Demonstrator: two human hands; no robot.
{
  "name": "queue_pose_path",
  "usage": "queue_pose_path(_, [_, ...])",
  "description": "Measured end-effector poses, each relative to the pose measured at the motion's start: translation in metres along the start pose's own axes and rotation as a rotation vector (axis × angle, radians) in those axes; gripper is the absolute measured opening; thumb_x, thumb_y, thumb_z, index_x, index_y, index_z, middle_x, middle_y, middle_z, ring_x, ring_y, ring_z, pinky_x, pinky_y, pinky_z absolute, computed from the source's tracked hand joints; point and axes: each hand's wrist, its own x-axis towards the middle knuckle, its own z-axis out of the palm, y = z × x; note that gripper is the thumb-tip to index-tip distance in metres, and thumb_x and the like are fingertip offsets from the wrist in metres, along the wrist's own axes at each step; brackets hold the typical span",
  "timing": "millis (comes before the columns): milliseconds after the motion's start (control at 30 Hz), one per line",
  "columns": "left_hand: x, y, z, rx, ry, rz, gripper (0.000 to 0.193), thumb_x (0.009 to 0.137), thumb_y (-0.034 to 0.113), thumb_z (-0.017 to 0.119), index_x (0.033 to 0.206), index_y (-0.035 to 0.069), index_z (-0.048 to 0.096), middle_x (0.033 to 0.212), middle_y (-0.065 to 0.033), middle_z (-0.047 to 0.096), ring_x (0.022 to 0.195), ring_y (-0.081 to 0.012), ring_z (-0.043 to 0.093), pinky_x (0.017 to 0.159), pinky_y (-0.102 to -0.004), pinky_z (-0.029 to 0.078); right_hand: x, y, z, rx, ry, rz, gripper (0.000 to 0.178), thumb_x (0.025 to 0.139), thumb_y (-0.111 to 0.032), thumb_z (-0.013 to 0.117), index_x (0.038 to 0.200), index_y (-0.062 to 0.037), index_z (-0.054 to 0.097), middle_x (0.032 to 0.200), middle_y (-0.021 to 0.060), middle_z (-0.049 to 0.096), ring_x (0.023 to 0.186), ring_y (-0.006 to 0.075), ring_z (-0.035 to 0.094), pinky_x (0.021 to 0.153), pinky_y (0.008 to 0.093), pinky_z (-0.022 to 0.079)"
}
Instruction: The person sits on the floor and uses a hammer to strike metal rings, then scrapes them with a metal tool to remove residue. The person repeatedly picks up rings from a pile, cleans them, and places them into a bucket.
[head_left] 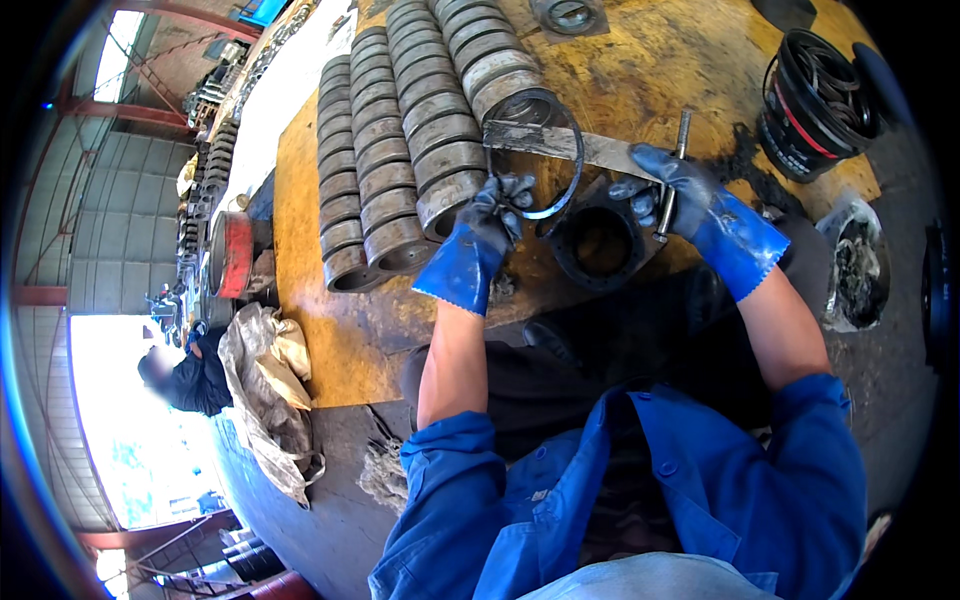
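Observation:
My left hand [482,235], in a blue rubber glove, is closed around the lower left side of a thin dark metal ring [577,165]. My right hand [705,205], gloved alike, grips the right end of a flat, worn metal blade [560,143]. The blade spans the ring, its far end beside the ring's left side. A threaded metal rod [683,135] crosses the blade's end at my right fingers; I cannot tell whether the two are joined. Below the ring, between my hands, stands a dark, square-flanged metal part with a round bore [604,243].
Several rows of metal cylinders [365,155] lie on the yellow-stained board [300,330]. A black bucket of rings [812,105] stands at the right, near a clear plastic bag [856,265]. A dirty sack [262,385] lies left. Another person [200,375] is farther left.

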Motion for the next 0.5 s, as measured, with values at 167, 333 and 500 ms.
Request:
queue_pose_path(167, [0.001,-0.027,0.004,0.480,0.125,-0.063,0.030,0.098,0.021,0.046,0.121,0.004,0.055,0.122,-0.0113,0.062,0.113,-0.0207,0.058,0.058,-0.0214,0.047,0.009,0.011,-0.002,0.066,-0.052,-0.014,0.040,0.095,-0.032,0.052,0.122,-0.0015,0.053,0.087,0.0170,0.067,0.051,0.0139,0.058,0.045,0.0281,0.047])
queue_pose_path(333, [-0.012,-0.018,0.031,0.831,0.407,-0.159,0.036,0.093,0.019,0.057,0.126,0.003,0.055,0.106,-0.0077,0.067,0.088,-0.0157,0.064,0.062,-0.0223,0.046,0.014,0.020,-0.005,-0.013,0.012,-0.030,0.043,0.097,-0.035,0.048,0.123,-0.0014,0.053,0.088,0.0146,0.068,0.052,0.0126,0.059,0.045,0.0222,0.049])
queue_pose_path(500, [-0.015,-0.008,0.038,1.105,0.117,0.001,0.049,0.083,0.019,0.071,0.125,-0.002,0.055,0.098,-0.0052,0.065,0.083,-0.0107,0.061,0.070,-0.0220,0.048,0.013,0.026,-0.002,-0.028,0.025,-0.080,0.036,0.096,-0.033,0.050,0.106,-0.0001,0.059,0.083,0.0146,0.067,0.051,0.0135,0.057,0.044,0.0264,0.046])
